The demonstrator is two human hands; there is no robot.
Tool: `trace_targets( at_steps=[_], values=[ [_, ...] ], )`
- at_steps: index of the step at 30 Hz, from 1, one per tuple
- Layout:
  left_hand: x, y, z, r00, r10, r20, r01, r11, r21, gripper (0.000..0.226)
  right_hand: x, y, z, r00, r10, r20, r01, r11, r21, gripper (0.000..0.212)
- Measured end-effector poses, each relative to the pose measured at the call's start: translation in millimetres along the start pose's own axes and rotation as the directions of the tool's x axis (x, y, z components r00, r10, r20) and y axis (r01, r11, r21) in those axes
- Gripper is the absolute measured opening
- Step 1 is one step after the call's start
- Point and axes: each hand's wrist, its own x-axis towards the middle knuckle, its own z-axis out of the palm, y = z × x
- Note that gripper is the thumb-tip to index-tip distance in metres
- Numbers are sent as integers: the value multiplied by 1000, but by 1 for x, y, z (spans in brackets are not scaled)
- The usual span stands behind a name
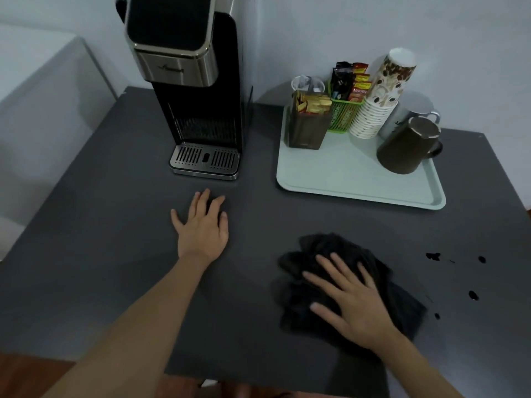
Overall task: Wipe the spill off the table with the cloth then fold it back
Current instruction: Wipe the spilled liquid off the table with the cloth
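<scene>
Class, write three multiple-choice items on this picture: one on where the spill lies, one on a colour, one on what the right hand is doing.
1. The dark drops lie
A. right of the cloth
B. on the tray
C. under the coffee machine

2. The cloth is
A. white
B. black
C. green

3. The right hand
A. lifts a mug
B. rests flat on bare table
C. presses flat on the cloth

Key: 1 A, drops show on the table to its right. 2 B, it looks black. 3 C, the palm lies on the crumpled cloth.
</scene>
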Motion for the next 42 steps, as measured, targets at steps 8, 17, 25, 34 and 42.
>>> trace_targets(
  at_steps=[8, 17, 25, 34, 42],
  values=[
    [1, -2, 1, 1000, 9, 5, -9, 1000, 12, 44, 123, -32, -2, 958, 286, 11, -286, 957, 52, 55],
    [1, 0, -1, 999, -2, 41, -1, 998, 68, 56, -14, 11, 3, 999, 39, -1, -39, 997, -65, 56],
    [1, -3, 2, 997, -7, 83, -3, 994, 112, 58, 84, -32, 1, 951, 308, -7, -307, 950, 61, 55],
    [3, 13, -8, 987, -55, 148, 3, 943, 333, 58, -42, 22, -2, 890, 451, -73, -452, 892, 2, 64],
    [-17, 113, 23, 968, 187, 169, -211, 967, 139, 62, -48, 18, 8, 933, 347, -95, -343, 938, 56, 56]
  ],
)
